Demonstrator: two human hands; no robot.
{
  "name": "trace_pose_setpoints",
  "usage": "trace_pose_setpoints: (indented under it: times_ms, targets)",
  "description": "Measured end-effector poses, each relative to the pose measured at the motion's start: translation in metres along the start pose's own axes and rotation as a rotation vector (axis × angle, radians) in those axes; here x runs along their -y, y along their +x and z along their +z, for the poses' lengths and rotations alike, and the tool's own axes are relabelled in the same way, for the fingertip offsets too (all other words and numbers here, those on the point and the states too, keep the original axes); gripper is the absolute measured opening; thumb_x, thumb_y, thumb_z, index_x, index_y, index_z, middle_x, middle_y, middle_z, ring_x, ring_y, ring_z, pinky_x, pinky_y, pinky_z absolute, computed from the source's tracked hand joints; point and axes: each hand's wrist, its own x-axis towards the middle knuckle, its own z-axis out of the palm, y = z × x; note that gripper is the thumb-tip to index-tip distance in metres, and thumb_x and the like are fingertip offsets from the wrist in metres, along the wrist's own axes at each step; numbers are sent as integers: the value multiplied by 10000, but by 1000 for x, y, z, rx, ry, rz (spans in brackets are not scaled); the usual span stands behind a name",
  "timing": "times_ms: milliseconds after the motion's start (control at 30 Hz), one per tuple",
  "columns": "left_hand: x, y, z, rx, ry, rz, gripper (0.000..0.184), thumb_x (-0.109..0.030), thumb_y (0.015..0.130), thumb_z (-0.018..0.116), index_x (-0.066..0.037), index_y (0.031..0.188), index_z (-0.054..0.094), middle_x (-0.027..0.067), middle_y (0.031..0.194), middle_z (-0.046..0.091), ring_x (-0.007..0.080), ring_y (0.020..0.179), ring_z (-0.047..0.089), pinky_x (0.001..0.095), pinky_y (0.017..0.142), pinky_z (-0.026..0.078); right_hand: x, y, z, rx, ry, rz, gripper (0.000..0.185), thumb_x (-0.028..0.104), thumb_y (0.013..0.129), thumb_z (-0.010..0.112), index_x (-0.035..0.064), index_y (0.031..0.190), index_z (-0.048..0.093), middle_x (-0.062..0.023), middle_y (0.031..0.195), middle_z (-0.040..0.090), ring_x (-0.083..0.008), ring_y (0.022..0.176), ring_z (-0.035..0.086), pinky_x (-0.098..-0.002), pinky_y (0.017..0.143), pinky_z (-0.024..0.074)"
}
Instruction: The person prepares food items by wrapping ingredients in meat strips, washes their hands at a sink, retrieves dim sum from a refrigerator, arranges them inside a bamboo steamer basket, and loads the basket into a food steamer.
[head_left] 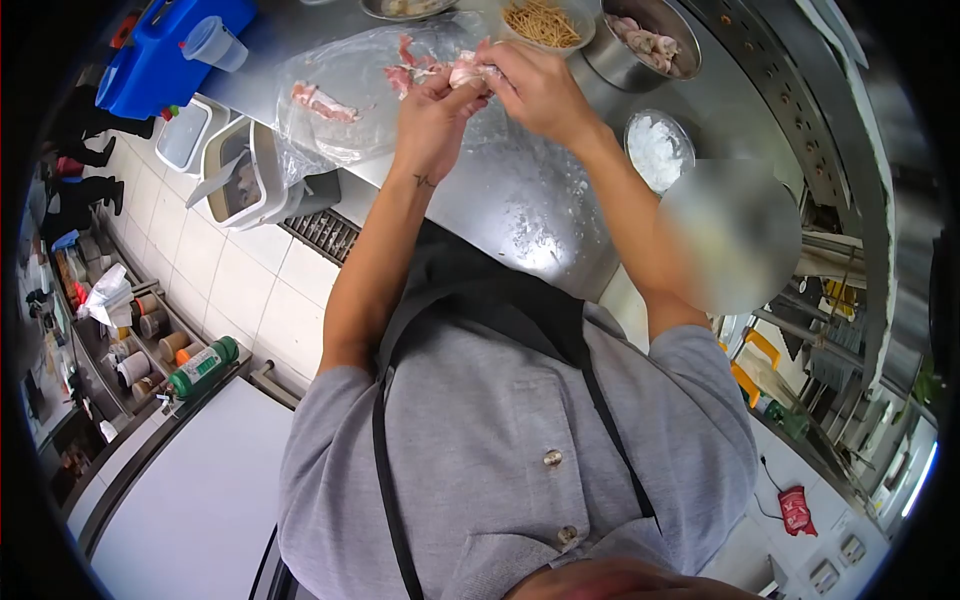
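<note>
My left hand and my right hand meet over a clear plastic sheet on the steel counter. Between their closed fingers is a pale pink piece of raw meat, partly hidden by the fingers. Just left of it, more raw meat with ragged pink strips lies on the plastic. A separate strip of raw meat rests farther left. Beyond my right hand stands a bowl of toothpicks. Several meat pieces fill a metal pot on the right.
A bowl of white powder sits beside my right forearm, with powder scattered on the steel counter. At left are a blue crate, a clear plastic cup and an open bin below the counter edge. A metal dish is at the far edge.
</note>
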Motion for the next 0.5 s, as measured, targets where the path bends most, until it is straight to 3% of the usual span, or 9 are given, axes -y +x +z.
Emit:
trace_pose_setpoints:
  times_ms: [133,300,333,500]
  targets:
    - [7,1,-3,13,-55,-12,206,-17,927,545,54,1115,588,111,1090,645,174,994,612,320,870,476,-1,-3,3,46,-64,-2,175,32,798,633,19,968,595,-157,863,639,-357,832,630,-420,743,518]
    - [16,0,-9,-66,51,-31,147,-36,895,567,-16,1019,644,81,953,664,146,851,620,295,778,504,1,-5,5,101,-145,-41,153,47,839,596,17,989,611,-163,923,646,-351,883,631,-430,788,515]
    - [16,0,-3,-94,115,-21,135,-69,929,537,-28,1046,590,52,945,625,145,866,605,318,794,503,4,-3,6,109,-82,17,155,50,858,589,15,1007,615,-164,947,646,-354,880,629,-434,772,509]
    - [13,0,-1,-52,-111,-40,221,14,868,563,6,1083,612,63,991,649,154,913,620,299,801,501,-3,-6,14,125,-82,34,119,-7,841,577,-19,957,601,-183,870,608,-380,811,599,-450,723,481]
